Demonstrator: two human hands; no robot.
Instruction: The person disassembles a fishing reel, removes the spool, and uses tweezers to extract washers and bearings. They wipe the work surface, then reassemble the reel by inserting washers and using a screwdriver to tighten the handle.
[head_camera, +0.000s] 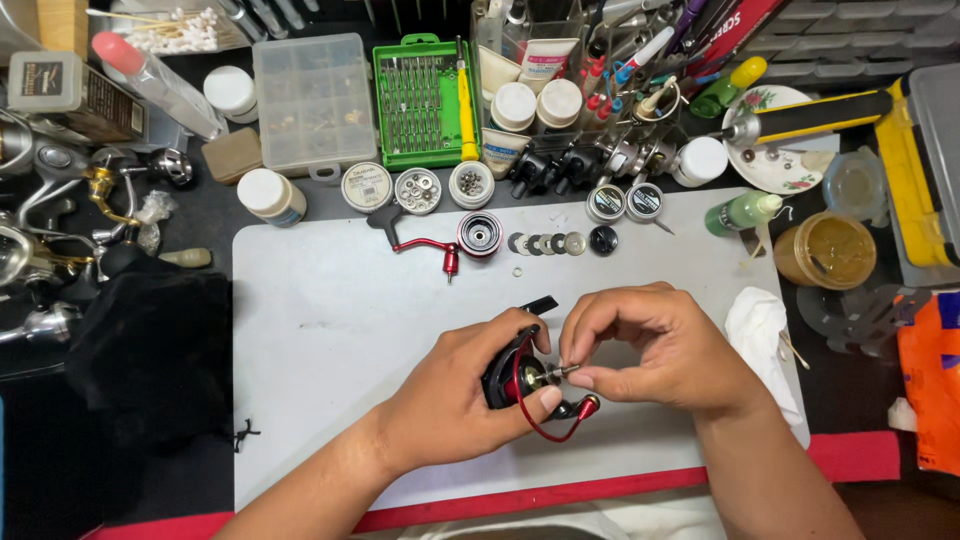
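1. Two hands meet low on the grey work mat, at about 5 o'clock from its middle; the mat lies on the dark counter.
2. The left hand is closed around a black and red fishing reel body, thumb laid along its lower side, near the red bail wire that curves out below.
3. The right hand is closed in a pinch: thumb and forefinger grip a small metal part at the tip of the reel body's shaft, at 3 o'clock from the body.
4. A red crank handle lies on the mat at 11 o'clock from the hands, with a dark spool touching or just beside its right end.
5. A row of small washers and a black round cap lies at 12 o'clock from the hands, right of the spool.
6. A crumpled white tissue sits at 3 o'clock, at the mat's right edge.
7. A green screwdriver bit case stands at 12 o'clock beyond the mat, with a clear compartment box just to its left.
8. A black cloth lies at 9 o'clock, off the mat's left side.
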